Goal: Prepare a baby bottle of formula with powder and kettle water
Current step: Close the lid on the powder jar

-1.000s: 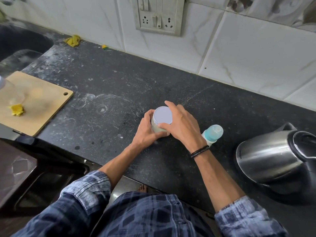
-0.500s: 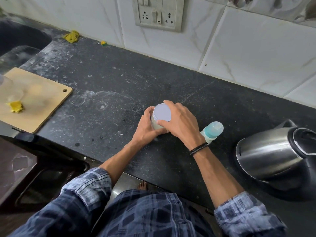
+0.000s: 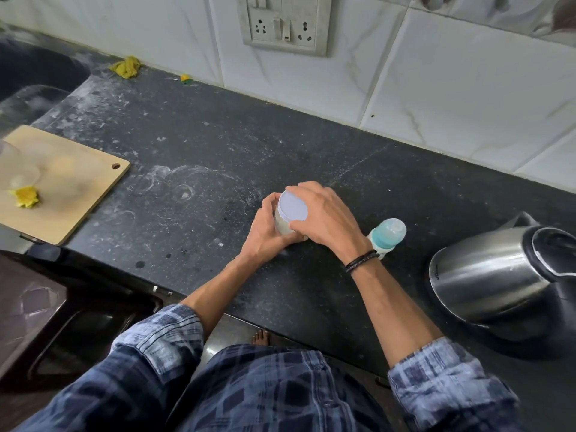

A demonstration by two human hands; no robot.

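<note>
Right-hand fingers [image 3: 304, 186] are curled over the far rim of a white lid [image 3: 292, 209], w/ the thumb pressed to its near edge, so the lid is clamped from above by the right hand [image 3: 325, 219]. Left-hand fingers [image 3: 268, 202] are wrapped round the side of the powder jar [image 3: 283, 228] just below the lid. The jar is thus gripped by the left hand [image 3: 265, 232] at mid countertop [image 3: 218, 145], its base hidden behind both hands. Whether the lid is seated tight or loose cannot be told.

A dark corded band [image 3: 361, 260] is worn on the right wrist. The baby bottle [image 3: 388, 235] is stood just beside that wrist, on its right, w/ a clear cap over a teal collar. Its lower part is hidden by the wrist. Further right, nr the frame edge, a steel kettle [image 3: 492, 275] w/ a black lid is set on the counter, well apart from the jar.

Pale smears & ring marks are seen on the dark stone left of the hands. At far left a wooden cutting board [image 3: 71, 194] is laid, w/ a yellow scrap [image 3: 26, 196] & a blurred clear cup [image 3: 17, 169] on it. A yellow rag [image 3: 126, 67] is seen against the tiled wall [image 3: 452, 88], & a socket plate [image 3: 285, 23] is fixed above. Both forearms are bared below checked blue sleeves [image 3: 162, 341].
</note>
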